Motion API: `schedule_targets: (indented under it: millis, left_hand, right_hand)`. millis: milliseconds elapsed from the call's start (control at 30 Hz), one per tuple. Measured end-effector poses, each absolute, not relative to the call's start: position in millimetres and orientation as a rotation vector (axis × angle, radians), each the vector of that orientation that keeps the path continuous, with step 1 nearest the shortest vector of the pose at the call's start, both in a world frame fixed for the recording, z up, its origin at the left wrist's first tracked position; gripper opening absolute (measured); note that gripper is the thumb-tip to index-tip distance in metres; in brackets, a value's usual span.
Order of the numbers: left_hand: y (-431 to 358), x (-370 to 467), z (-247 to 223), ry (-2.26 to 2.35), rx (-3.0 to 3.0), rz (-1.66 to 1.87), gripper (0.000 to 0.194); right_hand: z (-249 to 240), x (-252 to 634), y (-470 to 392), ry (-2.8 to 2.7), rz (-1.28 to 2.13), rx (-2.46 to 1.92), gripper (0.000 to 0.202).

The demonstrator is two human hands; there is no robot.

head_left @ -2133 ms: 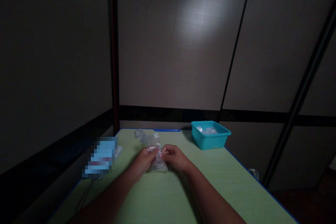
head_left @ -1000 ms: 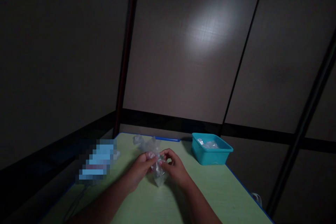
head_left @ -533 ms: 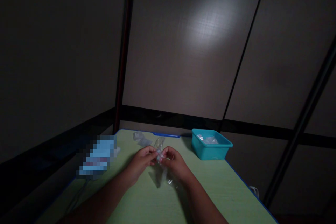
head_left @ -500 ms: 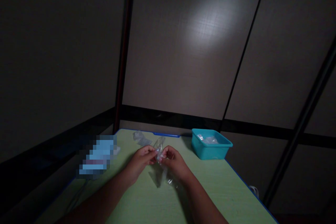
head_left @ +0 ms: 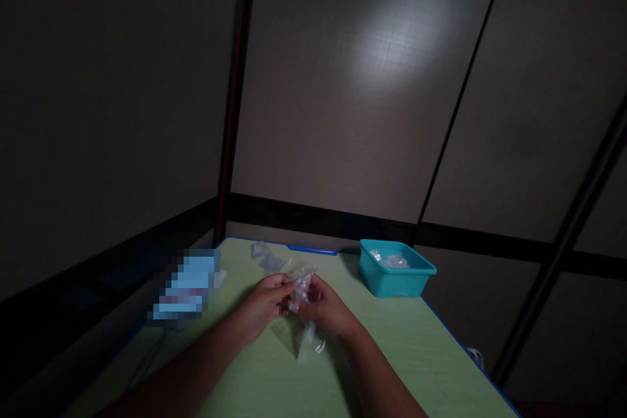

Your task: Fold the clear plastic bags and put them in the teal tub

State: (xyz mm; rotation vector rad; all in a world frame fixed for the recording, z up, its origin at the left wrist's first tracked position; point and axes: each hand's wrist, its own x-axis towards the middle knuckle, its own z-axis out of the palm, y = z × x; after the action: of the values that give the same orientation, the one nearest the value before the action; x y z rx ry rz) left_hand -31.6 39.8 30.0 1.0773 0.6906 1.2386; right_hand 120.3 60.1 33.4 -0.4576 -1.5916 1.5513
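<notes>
Both my hands meet over the middle of a green table (head_left: 255, 372). My left hand (head_left: 267, 304) pinches a crumpled clear plastic bag (head_left: 307, 339) between thumb and fingers. From the other side my right hand (head_left: 326, 307) grips the same bag, its thumb close to the left fingertips. Part of the clear plastic sticks up above the fingers, and part hangs below them toward the tabletop. Whether anything is inside the bag I cannot make out. Another crumpled piece of translucent plastic (head_left: 267, 257) lies just beyond my left hand.
A turquoise basket (head_left: 398, 283) with clear plastic packets (head_left: 394, 261) in it stands at the table's back right. At the left edge lies a blurred-out light-blue item (head_left: 189, 284) with a cable below it. Dark panelled walls (head_left: 333, 111) close in behind and on the left.
My fingers have shifted their hold on the bag, and the plastic between and above them is bunched differently. The whole view has moved slightly. Basket and loose plastic stay in place.
</notes>
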Motion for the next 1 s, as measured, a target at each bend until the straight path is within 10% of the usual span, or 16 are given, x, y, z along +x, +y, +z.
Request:
schedule_targets:
  millis: [1000]
  left_hand:
    - [31.4, -30.8, 47.8, 0.384, 0.919, 1.333, 0.005]
  right_hand:
    - [47.8, 128.8, 64.4, -1.208, 1.365, -0.653, 0.036]
